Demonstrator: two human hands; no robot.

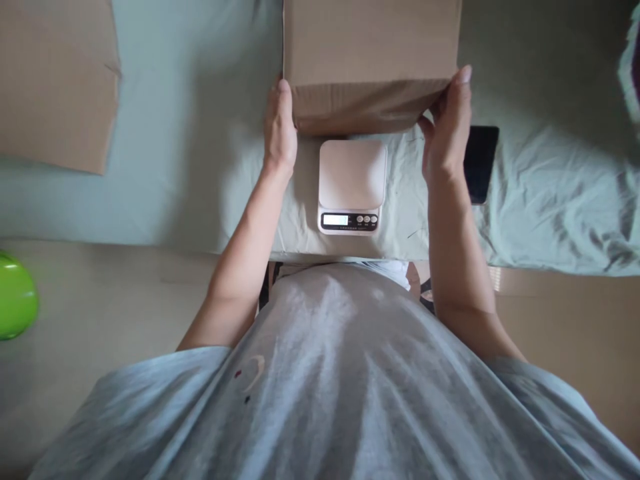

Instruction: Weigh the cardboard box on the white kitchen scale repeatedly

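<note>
At top centre, the left hand (279,130) and right hand (447,130) press flat against opposite sides of a plain cardboard box (371,60), just above a smooth white rounded scale (351,187) on wrinkled green sheet (190,167).

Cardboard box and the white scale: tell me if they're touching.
Cannot tell. In the head view the cardboard box, held between the left hand and right hand, overlaps the scale's far edge, hiding any contact or gap.

boxes: 1 (370,60) | scales: 1 (351,187) | phones: 1 (481,163) | cardboard sheets: 1 (55,80)

Plain brown cardboard box (371,60), level, above scale (351,187)
</note>
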